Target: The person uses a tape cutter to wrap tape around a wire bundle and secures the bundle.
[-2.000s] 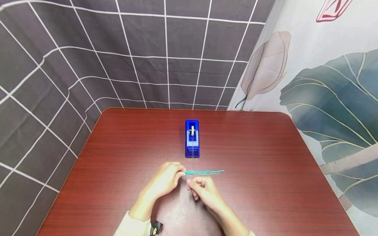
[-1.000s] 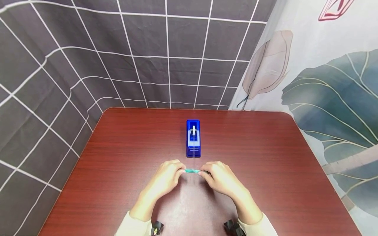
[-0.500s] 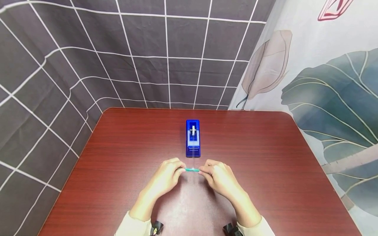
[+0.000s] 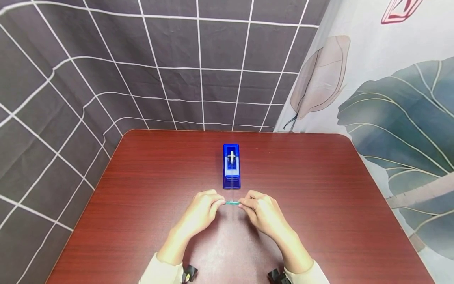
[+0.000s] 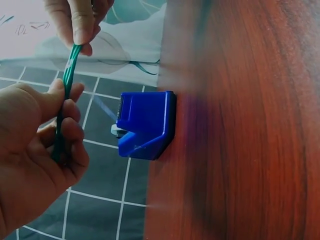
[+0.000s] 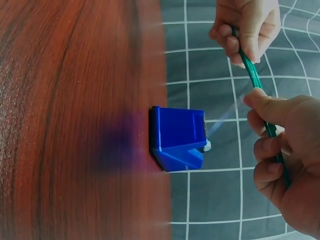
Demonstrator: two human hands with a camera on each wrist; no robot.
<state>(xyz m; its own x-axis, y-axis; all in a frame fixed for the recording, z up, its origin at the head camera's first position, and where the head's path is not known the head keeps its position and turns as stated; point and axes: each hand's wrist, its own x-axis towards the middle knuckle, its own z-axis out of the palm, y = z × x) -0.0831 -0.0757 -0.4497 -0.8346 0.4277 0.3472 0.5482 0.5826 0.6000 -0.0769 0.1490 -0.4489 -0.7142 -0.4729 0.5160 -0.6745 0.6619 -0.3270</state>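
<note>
A thin bundle of green wires (image 4: 232,203) is stretched sideways between both hands, above the table in front of the blue tape dispenser (image 4: 231,165). My left hand (image 4: 203,209) pinches its left part between thumb and fingers. At the other end, my right hand (image 4: 263,211) pinches it, with fingers curled round the tail in the right wrist view. A clear strip of tape (image 6: 224,119) runs from the dispenser's cutting edge up to the bundle between the hands. Most of the bundle's length is hidden by the fingers in the head view.
The reddish-brown wooden table (image 4: 159,165) has rounded far corners. Behind it hangs a dark grey curtain (image 4: 177,43) with white grid lines, and a white leaf-patterned curtain (image 4: 319,86) hangs at the right.
My right hand, earlier apart from the bundle, has moved up and taken its right end. Both hands have since shifted the bundle slightly towards the dispenser, which stays put.
</note>
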